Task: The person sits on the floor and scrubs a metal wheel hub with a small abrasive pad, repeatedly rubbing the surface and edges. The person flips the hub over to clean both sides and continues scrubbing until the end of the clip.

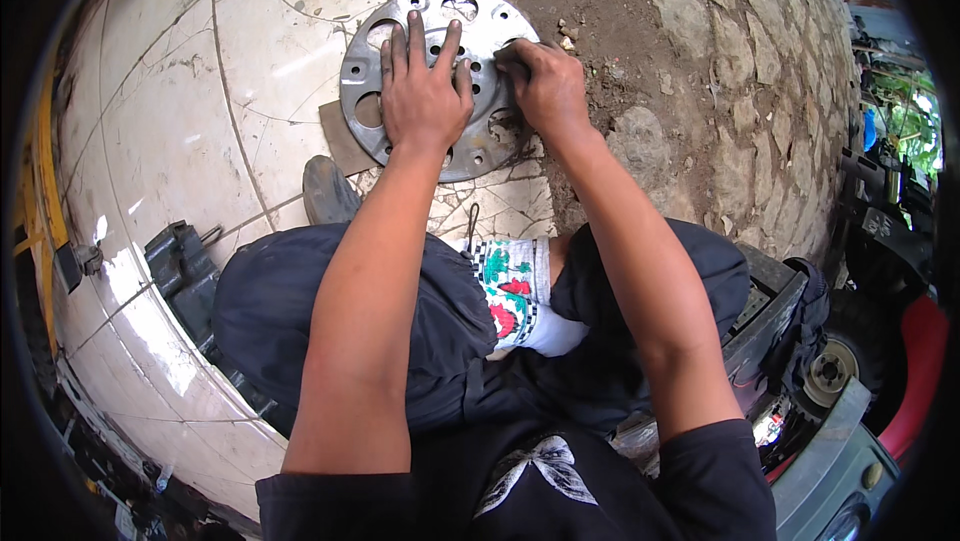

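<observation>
Disc [490, 88] could skid if the left hand [428, 111], fingers [416, 39] spread, eases while the right hand [552, 86], fingers bunched, pinch unclear, pushes.

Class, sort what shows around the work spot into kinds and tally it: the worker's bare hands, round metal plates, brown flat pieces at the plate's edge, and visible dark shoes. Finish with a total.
Bare hands: 2 (left hand, right hand)
Round metal plate: 1
Brown flat piece: 1
Dark shoe: 1
Total: 5
</observation>
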`<state>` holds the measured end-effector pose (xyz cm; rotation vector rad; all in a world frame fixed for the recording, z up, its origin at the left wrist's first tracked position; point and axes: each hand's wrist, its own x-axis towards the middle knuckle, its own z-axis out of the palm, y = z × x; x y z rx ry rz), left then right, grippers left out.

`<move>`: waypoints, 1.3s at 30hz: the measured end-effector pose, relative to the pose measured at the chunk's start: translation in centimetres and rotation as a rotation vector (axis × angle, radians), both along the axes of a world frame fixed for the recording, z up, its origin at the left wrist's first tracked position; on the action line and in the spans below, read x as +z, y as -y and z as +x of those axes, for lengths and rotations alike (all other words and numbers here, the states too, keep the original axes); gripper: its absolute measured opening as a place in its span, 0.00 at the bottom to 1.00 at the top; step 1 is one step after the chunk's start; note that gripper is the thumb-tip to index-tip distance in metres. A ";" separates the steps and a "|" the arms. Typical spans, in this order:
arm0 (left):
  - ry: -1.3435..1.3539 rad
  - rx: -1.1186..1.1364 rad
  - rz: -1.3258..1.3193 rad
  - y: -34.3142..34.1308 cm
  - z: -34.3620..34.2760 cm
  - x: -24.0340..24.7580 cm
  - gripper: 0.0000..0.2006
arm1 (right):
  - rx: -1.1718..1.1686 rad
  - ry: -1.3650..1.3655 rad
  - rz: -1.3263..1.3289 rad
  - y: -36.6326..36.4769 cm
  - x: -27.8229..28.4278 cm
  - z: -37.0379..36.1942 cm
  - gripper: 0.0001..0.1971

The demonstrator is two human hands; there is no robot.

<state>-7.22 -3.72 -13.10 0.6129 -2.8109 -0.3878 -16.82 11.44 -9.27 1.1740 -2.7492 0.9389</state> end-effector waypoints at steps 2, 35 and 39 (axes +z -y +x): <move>0.002 0.005 0.003 0.0 0.4 -0.1 0.28 | 0.045 0.013 0.010 -0.4 -0.1 0.3 0.04; -0.011 -0.004 -0.045 -0.1 -0.3 0.0 0.28 | 0.075 -0.047 -0.093 2.0 -1.1 -2.7 0.04; -0.001 0.006 -0.028 0.1 0.0 0.0 0.28 | 0.106 0.013 -0.087 0.8 -0.6 -1.5 0.04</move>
